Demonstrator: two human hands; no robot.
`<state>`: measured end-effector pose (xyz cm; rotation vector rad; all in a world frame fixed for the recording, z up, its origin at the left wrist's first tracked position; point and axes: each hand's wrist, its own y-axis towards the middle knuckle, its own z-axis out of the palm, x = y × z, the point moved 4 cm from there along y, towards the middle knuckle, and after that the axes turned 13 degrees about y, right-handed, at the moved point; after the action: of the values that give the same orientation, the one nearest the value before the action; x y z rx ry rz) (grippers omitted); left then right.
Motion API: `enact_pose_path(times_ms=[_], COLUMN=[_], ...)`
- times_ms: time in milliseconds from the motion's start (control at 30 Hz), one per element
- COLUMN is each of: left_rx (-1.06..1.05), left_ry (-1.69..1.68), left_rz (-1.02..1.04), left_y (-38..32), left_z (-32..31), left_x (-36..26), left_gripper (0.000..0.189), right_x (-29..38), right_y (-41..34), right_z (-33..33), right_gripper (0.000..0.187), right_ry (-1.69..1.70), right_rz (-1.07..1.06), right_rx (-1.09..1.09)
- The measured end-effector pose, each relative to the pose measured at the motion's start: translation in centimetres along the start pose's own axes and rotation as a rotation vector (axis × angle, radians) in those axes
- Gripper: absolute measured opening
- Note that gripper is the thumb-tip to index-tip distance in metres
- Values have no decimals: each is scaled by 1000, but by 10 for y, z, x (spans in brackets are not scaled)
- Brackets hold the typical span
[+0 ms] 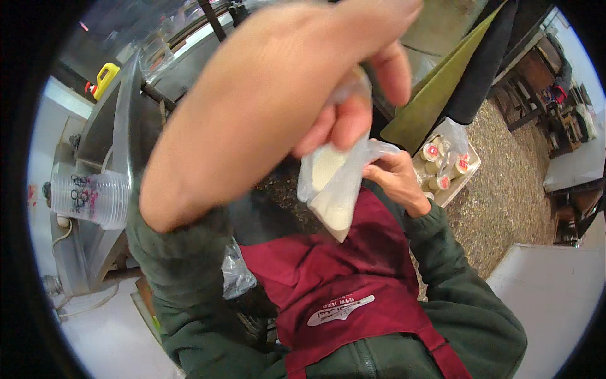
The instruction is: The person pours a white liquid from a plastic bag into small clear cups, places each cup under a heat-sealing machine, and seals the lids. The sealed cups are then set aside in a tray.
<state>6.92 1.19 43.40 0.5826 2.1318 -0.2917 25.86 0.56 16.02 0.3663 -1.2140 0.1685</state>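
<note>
A clear plastic bag hangs point-down before the maroon apron, with an off-white substance filling its lower corner. My left forearm crosses high and close to the camera. The blurred fingers of my left hand curl round the upper part of the bag, and the wrist and forearm hide part of the grip. Lower and to the right, my right hand pinches the side edge of the same bag between thumb and fingers. Whether the substance is powder or cream, I cannot tell.
Stacked clear plastic cups lie sideways by the metal counter at left, near a yellow jug. At right, a white tray of lidded tubs sits above the speckled floor, beside a hanging olive cloth.
</note>
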Motion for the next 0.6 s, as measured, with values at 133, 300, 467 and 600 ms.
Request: enact_pose_path(times_ms=[133, 300, 467, 600], left_rx=[-63, -64, -145, -165], left_ry=[166, 196, 108, 57], left_rz=[-44, 161, 227, 238], left_y=[18, 61, 97, 110], left_z=[-28, -40, -14, 3], left_x=[-11, 56, 134, 176], left_gripper=[67, 70, 66, 58], right_x=[39, 75, 93, 100], right_y=[-5, 4, 29, 52], right_z=[-8, -38, -62, -77], right_gripper=[5, 6, 9, 11], right_ry=[-114, -169, -403, -548], right_rz=[-142, -178, -158, -93], right_rx=[-160, -158, -174, -215])
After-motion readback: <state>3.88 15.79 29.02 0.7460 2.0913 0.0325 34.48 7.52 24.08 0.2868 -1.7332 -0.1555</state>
